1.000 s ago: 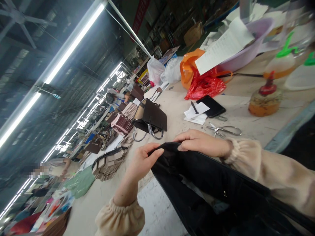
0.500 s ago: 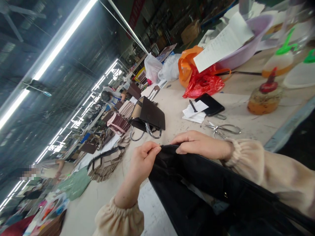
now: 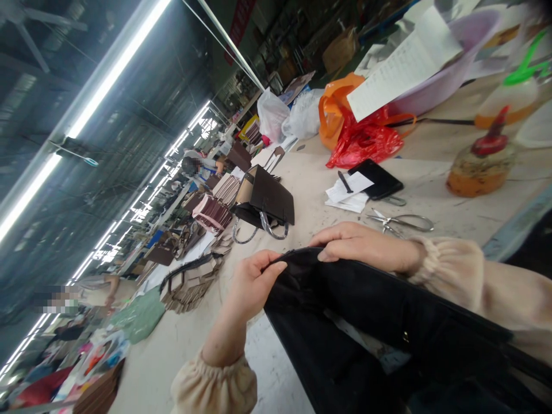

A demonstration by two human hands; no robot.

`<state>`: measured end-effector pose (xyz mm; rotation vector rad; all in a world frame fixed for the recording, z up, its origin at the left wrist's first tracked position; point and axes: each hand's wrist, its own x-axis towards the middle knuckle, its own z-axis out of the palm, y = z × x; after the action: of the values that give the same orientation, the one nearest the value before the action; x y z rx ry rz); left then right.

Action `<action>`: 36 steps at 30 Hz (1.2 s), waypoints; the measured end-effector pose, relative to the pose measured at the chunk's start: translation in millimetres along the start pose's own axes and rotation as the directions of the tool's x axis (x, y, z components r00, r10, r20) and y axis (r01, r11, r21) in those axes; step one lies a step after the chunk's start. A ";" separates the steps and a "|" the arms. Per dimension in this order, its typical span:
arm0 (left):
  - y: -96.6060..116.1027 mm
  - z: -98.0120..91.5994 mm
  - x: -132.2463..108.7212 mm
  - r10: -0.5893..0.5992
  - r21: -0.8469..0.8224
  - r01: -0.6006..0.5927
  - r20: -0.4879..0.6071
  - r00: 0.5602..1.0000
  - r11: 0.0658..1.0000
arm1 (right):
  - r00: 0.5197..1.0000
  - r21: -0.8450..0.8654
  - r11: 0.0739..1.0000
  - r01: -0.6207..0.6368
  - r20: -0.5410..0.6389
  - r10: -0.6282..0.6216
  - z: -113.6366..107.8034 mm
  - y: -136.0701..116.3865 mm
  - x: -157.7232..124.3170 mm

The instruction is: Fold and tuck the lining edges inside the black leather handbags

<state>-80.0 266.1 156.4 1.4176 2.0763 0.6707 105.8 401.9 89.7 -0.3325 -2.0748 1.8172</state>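
Note:
A large black bag (image 3: 366,328) lies across the near part of the worktable (image 3: 310,184), its top edge held up between both hands. My left hand (image 3: 252,284) pinches that edge at its left end, thumb on top. Further right, my right hand (image 3: 360,246) grips the same rim with fingers curled over it. Both wrists wear cream elastic-cuffed sleeves. The bag's opening gapes slightly between the two hands.
Scissors (image 3: 401,221) lie just beyond my right hand. Behind them are a black phone (image 3: 376,179) on papers, a glue bottle (image 3: 483,167), red and orange plastic bags (image 3: 362,141) and a lilac basin (image 3: 440,69). A brown handbag (image 3: 269,201) and stacked pieces (image 3: 194,284) sit left. Other people work further along the table.
Both hands keep their grip on the bag's rim. The left hand's pinch shifted slightly and the view tilted a little; nothing was let go.

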 end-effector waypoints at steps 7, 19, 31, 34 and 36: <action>1.1 0.7 3.7 0.101 0.211 -0.087 -0.054 0.993 0.974 | 1.000 -0.015 1.000 -0.015 -0.007 0.015 -0.2 -0.7 -1.3; 3.2 2.7 -4.8 0.017 0.102 -0.011 -0.063 0.998 0.995 | 0.999 0.030 0.999 -0.012 0.035 0.011 3.1 -2.2 -1.9; -1.0 3.9 -0.9 -0.006 0.054 0.008 -0.037 0.999 0.999 | 1.000 -0.048 0.999 -0.010 -0.027 0.008 -2.1 1.8 -2.3; -1.5 -0.8 -10.3 0.038 -0.021 -0.038 -0.002 0.999 0.999 | 0.999 -0.042 0.999 -0.018 -0.036 0.017 -4.9 2.0 -2.5; -0.3 -4.2 -17.3 0.039 -0.023 -0.039 -0.018 0.999 0.999 | 0.997 -0.040 0.998 -0.044 -0.068 0.041 -6.9 2.1 -3.0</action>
<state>-77.7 249.3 161.9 1.4475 2.0523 0.7237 111.3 407.2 88.0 -0.4458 -2.0768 1.7634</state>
